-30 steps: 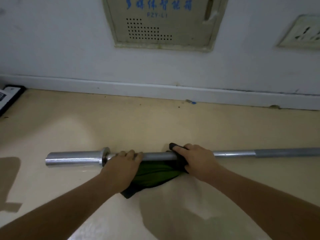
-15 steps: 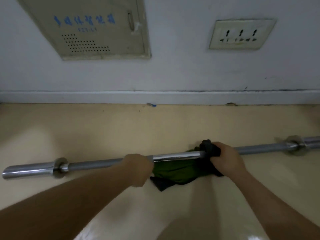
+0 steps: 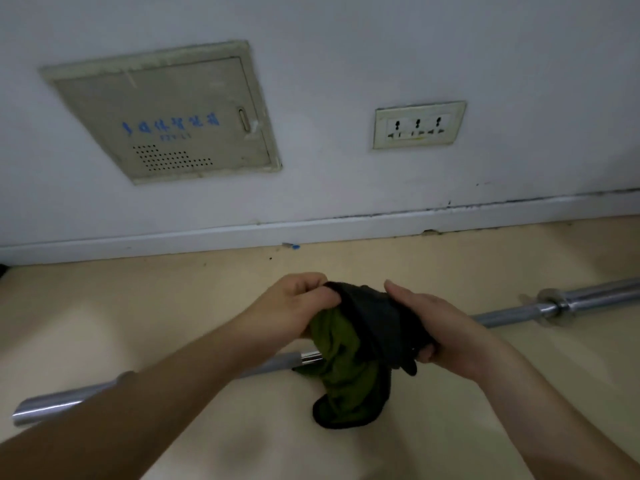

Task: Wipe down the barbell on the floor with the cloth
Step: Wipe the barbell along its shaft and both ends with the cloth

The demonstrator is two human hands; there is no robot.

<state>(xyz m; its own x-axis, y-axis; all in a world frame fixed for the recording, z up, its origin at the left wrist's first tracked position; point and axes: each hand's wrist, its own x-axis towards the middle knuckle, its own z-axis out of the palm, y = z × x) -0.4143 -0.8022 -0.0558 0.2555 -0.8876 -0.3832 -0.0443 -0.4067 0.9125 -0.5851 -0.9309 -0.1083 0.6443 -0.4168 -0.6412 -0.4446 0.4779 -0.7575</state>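
A long chrome barbell (image 3: pixel 512 315) lies on the beige floor, running from lower left to upper right; its middle is hidden behind my hands and the cloth. A green and dark grey cloth (image 3: pixel 349 362) hangs bunched in the air above the bar. My left hand (image 3: pixel 294 306) pinches the cloth's upper left edge. My right hand (image 3: pixel 429 323) holds its dark right side, thumb underneath. Neither hand touches the bar.
A white wall with a skirting board (image 3: pixel 311 230) runs just behind the bar. On the wall are a beige metal panel (image 3: pixel 166 112) with blue lettering and a triple socket plate (image 3: pixel 419 124). A small blue scrap (image 3: pixel 294 246) lies by the skirting.
Both hands have come off the bar and lifted the cloth into the air. The left hand, earlier gripping the bar, now holds the cloth. The view has tilted up and to the right.
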